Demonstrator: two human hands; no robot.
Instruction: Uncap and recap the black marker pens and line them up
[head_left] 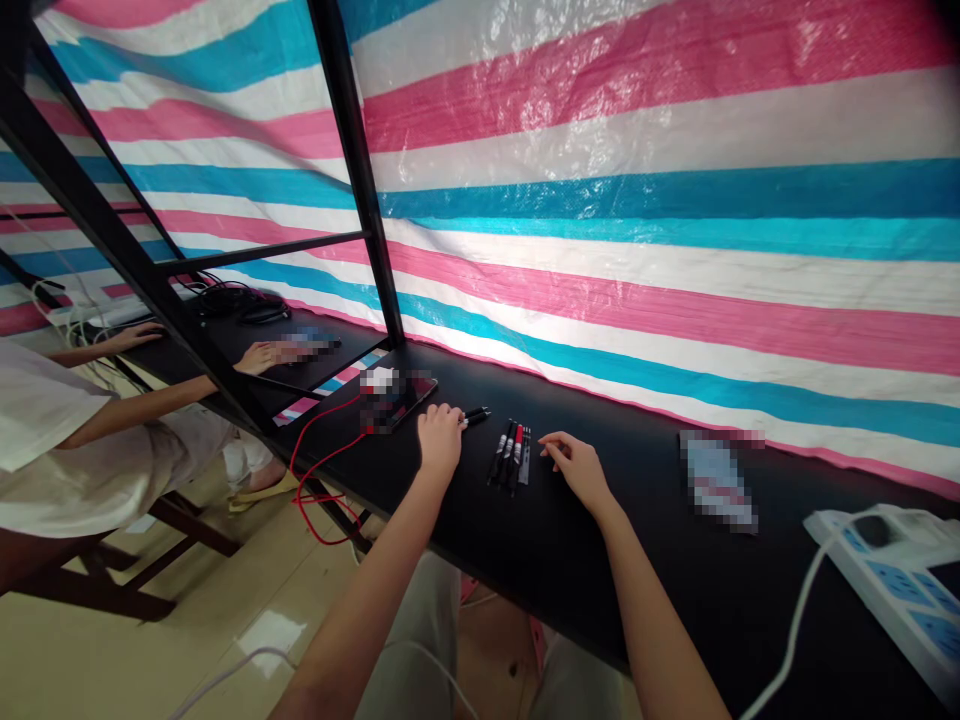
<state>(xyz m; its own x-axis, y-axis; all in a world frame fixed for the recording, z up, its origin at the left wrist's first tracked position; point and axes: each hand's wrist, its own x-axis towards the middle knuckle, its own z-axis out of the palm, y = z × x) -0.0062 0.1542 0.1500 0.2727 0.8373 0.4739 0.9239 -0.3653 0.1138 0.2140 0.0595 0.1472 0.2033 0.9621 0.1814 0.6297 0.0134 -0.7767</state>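
My left hand (pixel 440 437) rests on the black table (pixel 600 560) with its fingers curled over the end of a black marker (pixel 475 414). Just to its right several markers (pixel 511 455), black and red, lie side by side. My right hand (pixel 576 466) rests on the table right of them, fingers loosely bent and apart, fingertips close to the nearest marker and holding nothing.
A phone (pixel 397 400) with a red cable (pixel 322 465) lies left of my left hand. A blurred card (pixel 716 480) and a white power strip (pixel 892 570) sit to the right. Another person's hands (pixel 259 357) rest on the neighbouring table. A striped tarp (pixel 637 200) hangs behind.
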